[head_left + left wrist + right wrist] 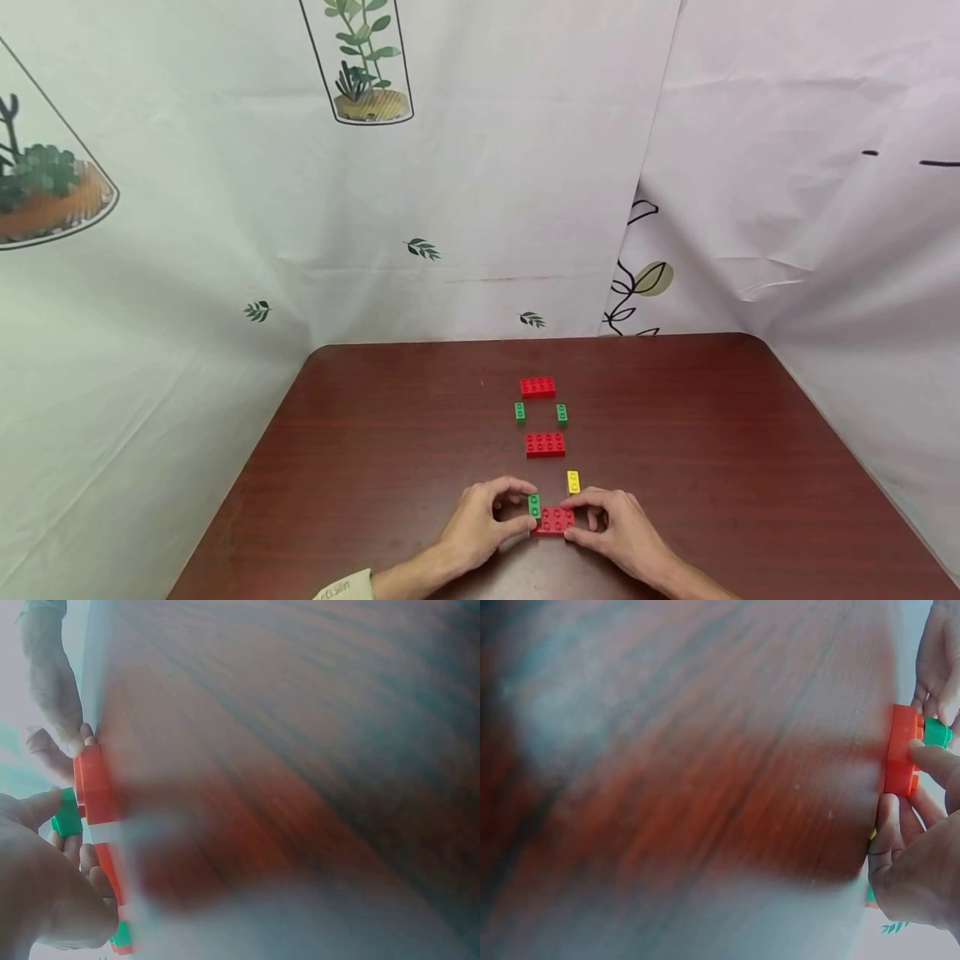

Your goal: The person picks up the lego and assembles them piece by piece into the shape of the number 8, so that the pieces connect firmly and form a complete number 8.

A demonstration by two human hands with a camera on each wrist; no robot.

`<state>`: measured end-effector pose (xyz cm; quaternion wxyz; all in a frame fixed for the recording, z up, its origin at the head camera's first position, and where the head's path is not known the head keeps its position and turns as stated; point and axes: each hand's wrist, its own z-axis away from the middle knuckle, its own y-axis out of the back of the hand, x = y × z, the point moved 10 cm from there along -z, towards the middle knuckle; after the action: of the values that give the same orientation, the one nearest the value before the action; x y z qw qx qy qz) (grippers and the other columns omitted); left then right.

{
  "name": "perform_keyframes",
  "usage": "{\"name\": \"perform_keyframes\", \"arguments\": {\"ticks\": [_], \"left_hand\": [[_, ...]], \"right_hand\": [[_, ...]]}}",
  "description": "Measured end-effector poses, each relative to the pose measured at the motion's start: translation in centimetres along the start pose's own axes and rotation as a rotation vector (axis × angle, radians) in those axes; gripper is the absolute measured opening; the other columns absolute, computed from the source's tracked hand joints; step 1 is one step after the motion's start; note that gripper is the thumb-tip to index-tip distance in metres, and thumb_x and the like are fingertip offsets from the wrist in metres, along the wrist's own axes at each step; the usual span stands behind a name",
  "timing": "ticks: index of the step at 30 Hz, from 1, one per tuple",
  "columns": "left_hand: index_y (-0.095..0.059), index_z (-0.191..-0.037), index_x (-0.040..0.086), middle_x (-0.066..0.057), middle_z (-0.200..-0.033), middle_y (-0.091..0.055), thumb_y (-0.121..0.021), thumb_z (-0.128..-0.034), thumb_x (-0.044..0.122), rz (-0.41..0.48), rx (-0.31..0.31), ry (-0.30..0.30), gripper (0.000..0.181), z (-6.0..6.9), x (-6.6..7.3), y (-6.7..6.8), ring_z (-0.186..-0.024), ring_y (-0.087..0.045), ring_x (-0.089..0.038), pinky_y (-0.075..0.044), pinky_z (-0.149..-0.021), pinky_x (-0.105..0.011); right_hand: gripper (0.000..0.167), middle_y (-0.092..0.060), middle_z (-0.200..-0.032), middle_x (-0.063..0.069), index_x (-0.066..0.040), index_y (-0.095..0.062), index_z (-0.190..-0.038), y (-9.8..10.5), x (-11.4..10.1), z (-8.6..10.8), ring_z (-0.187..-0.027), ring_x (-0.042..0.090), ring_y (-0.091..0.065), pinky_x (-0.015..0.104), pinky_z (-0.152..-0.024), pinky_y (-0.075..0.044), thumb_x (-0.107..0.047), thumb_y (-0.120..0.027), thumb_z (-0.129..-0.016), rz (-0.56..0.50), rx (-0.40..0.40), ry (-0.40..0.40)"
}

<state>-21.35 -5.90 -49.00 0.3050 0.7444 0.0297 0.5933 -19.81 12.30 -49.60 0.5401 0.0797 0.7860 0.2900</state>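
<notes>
Near the table's front lies a red toy brick (557, 521) with studs on top. My left hand (482, 521) pinches a green two-stud brick (534, 506) between thumb and fingers, at the red brick's left end. In the left wrist view the green brick (67, 814) sits at the stud side of the red brick (94, 784); whether it is pressed fully on I cannot tell. My right hand (618, 529) grips the red brick at its right end, thumb on the near side. A yellow two-stud brick (573, 482) lies just beyond the right fingers.
Farther back on the brown table (390, 417) lie another red brick (545, 445), two green bricks (520, 412) and a far red brick (537, 387). A printed white cloth (480, 192) hangs behind the table and at its sides.
</notes>
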Motion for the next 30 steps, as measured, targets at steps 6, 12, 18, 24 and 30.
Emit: {"name": "perform_keyframes", "arguments": {"ticks": [6,12,18,24,30], "left_hand": [[-0.078,-0.115,0.024,0.011,-0.1,-0.074,-0.088,-0.0899,0.022,-0.023,-0.007,0.013,0.027,0.22,-0.28,-0.25,-0.093,-0.064,-0.007,-0.049,-0.083,-0.027],[-0.078,-0.115,0.024,0.014,-0.1,-0.073,-0.088,-0.0897,0.023,-0.017,-0.01,0.003,0.027,0.35,-0.27,-0.29,-0.092,-0.064,-0.006,-0.048,-0.081,-0.027],[-0.078,-0.115,0.023,0.012,-0.1,-0.074,-0.089,-0.0889,0.023,-0.003,-0.007,-0.009,0.029,0.56,-0.1,-0.25,-0.092,-0.065,-0.008,-0.049,-0.081,-0.028],[-0.078,-0.116,0.022,0.013,-0.101,-0.073,-0.088,-0.0897,0.023,-0.01,-0.008,-0.021,0.028,0.64,-0.19,-0.3,-0.092,-0.065,-0.007,-0.049,-0.08,-0.027],[-0.078,-0.117,0.022,0.012,-0.102,-0.074,-0.088,-0.0899,0.023,-0.012,-0.007,-0.028,0.029,0.64,-0.23,-0.36,-0.092,-0.065,-0.006,-0.049,-0.079,-0.026]], "right_hand": [[0.026,-0.063,-0.079,-0.009,-0.015,-0.081,-0.109,-0.08,0.16,0.02,-0.064,-0.001,-0.05,0.021,-0.056,-0.043,-0.015,-0.091,-0.084,0.005,-0.004,-0.024],[0.026,-0.063,-0.079,-0.008,-0.015,-0.081,-0.109,-0.05,0.22,0.02,-0.065,0.0,-0.05,0.021,-0.056,-0.043,-0.015,-0.091,-0.085,-0.002,-0.006,-0.037],[0.027,-0.062,-0.079,-0.008,-0.013,-0.081,-0.11,0.0,0.07,0.04,-0.065,0.001,-0.05,0.021,-0.055,-0.041,-0.015,-0.091,-0.085,-0.02,0.003,-0.019],[0.027,-0.062,-0.079,-0.007,-0.013,-0.081,-0.11,0.0,0.12,0.06,-0.066,0.001,-0.05,0.021,-0.056,-0.041,-0.015,-0.091,-0.085,-0.026,0.006,-0.024],[0.027,-0.062,-0.078,-0.007,-0.013,-0.081,-0.109,0.04,0.2,0.15,-0.065,0.0,-0.05,0.021,-0.055,-0.041,-0.015,-0.091,-0.084,-0.009,0.013,-0.033]]}}
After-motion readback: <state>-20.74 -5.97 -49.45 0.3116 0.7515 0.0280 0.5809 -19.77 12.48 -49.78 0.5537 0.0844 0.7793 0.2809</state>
